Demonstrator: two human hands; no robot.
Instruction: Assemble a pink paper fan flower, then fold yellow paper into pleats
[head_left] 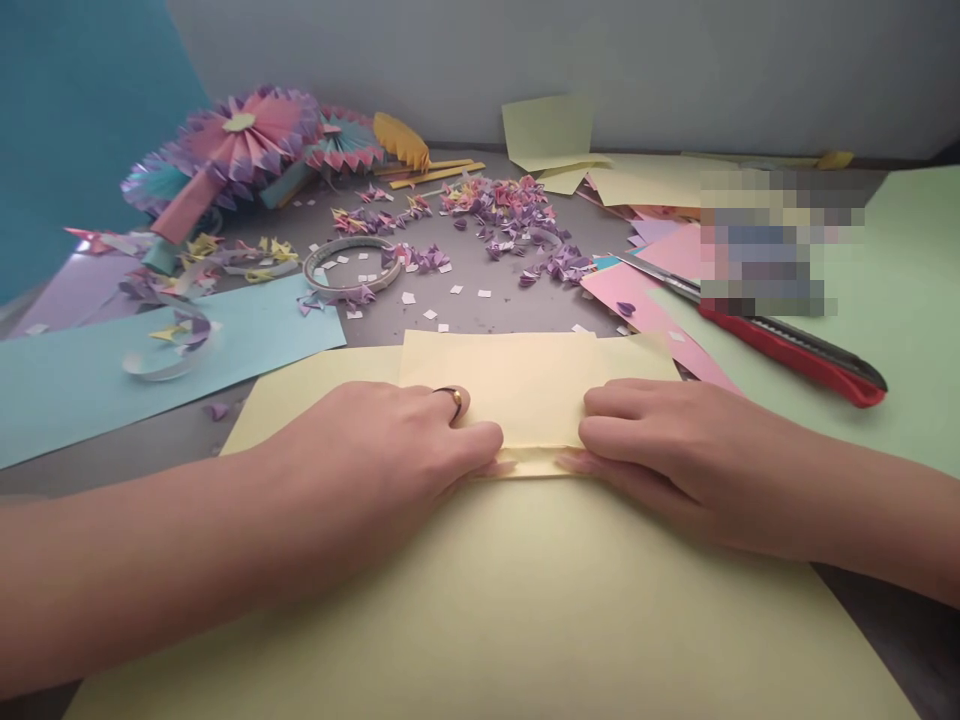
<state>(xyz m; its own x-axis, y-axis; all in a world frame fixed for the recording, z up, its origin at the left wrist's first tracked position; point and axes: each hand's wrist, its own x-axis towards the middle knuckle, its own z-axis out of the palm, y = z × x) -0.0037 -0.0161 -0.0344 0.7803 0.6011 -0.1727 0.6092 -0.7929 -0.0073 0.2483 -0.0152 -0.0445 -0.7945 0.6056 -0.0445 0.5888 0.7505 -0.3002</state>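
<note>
A small pale yellow sheet of paper [525,390] lies in front of me, its near edge turned up in a narrow fold. My left hand [412,435], with a ring on one finger, is closed on the left part of that fold, thumb along the crease. My right hand [652,440] pinches the right part, its fingers curled over the paper. Some fingertips are hidden beneath the hands. Under both hands spreads a large pale yellow sheet [510,600].
A red utility knife [795,355] lies at right with its blade out, near pink and green paper. Blue paper [277,325] and a tape roll [352,265] are at left. Paper rosettes [247,135], small folded paper pieces [499,205] and scraps cover the back.
</note>
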